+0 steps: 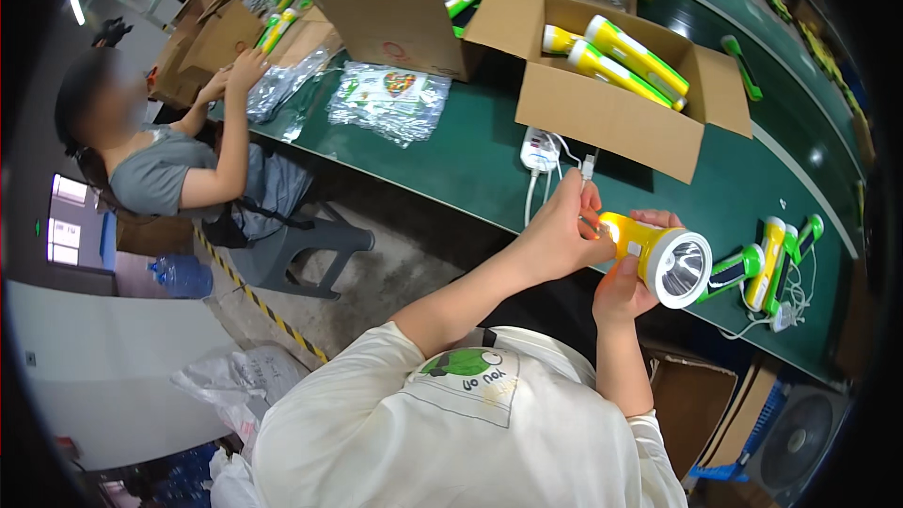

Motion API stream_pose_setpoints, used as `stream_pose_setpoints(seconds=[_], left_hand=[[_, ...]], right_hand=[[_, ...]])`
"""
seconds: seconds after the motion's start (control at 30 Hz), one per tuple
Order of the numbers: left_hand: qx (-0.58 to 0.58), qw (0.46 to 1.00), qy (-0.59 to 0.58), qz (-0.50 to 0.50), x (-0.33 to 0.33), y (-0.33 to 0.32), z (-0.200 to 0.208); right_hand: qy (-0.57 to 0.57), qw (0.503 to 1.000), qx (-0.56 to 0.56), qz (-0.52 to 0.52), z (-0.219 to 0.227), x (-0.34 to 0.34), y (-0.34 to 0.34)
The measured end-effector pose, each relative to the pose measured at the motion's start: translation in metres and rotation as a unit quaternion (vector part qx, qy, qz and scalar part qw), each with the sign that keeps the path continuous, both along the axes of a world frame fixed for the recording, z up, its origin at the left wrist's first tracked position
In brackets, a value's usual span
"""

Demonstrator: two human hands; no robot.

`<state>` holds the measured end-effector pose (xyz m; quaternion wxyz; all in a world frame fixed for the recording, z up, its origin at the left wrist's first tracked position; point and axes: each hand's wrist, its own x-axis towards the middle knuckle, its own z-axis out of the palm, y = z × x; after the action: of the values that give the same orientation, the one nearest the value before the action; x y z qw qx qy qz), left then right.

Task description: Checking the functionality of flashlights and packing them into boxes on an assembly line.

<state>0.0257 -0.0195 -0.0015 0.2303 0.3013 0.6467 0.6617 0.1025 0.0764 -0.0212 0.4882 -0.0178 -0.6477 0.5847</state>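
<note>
Grips a yellow flashlight (634,243) with the right hand (621,295), closed around it, at the near edge of the green counter (451,165). Curls the left hand (567,230) nearly closed by its tail end; cannot tell whether pinching anything. Has a white plug (588,167) just above that hand, near a white power strip (540,149). Beyond, faces an open box (602,122) holding 3 flashlights (637,61).

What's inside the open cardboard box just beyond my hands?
Two long yellow-and-green flashlights lie slanted inside the box, with the yellow end of another at their left. Anything underneath, including the box's bottom, is hidden by them and the near side.
</note>
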Motion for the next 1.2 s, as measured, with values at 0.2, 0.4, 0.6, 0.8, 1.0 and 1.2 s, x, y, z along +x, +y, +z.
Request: stream_pose_setpoints(seconds=[0.2,0.4,0.6,0.8,1.0,1.2], left_hand=[[0.247,0.959,-0.14,-0.023,-0.016,-0.015,-0.008],[0.303,0.934,-0.189,-0.018,-0.023,-0.027,-0.013],[0.328,0.923,-0.197,-0.031,-0.022,-0.029,-0.022],[0.323,0.912,-0.251,-0.022,-0.026,-0.027,-0.029],[0.348,0.894,-0.279,-0.033,-0.031,-0.029,-0.03],[0.353,0.895,-0.268,-0.046,-0.024,-0.025,-0.044]], right_hand=[[0.111,0.941,-0.321,0.014,0.028,-0.007,0.002],[0.126,0.915,-0.38,0.045,0.041,-0.013,-0.009],[0.167,0.906,-0.385,0.045,0.04,-0.01,-0.013],[0.119,0.922,-0.366,0.03,0.041,-0.01,-0.017],[0.123,0.903,-0.412,0.018,0.042,-0.016,-0.018],[0.066,0.912,-0.403,-0.022,0.029,-0.011,-0.001]])
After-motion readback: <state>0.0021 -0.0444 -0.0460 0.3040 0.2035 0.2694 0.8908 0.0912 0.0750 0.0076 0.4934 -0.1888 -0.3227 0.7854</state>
